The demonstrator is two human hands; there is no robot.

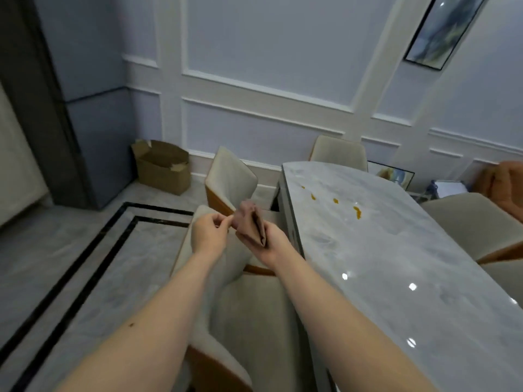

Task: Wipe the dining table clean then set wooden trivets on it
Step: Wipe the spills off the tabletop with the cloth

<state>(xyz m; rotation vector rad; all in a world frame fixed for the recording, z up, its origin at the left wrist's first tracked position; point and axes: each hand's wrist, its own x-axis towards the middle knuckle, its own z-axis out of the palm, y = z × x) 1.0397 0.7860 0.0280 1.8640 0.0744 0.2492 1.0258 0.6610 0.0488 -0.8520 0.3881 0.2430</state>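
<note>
A folded brownish-pink cloth (252, 223) is held in the air to the left of the dining table (396, 264), above a chair. My right hand (276, 243) grips the cloth from below. My left hand (209, 232) pinches the cloth's left edge between thumb and fingertips. The table has a glossy grey marble top with several orange stains (357, 212) near its far end. No wooden trivets are in view.
Beige chairs with orange shells stand along the table's left side (230, 176), at its far end (338, 151) and on its right (467, 222). A cardboard box (162, 165) sits on the floor by the wall. A framed picture (392, 172) leans against the wall.
</note>
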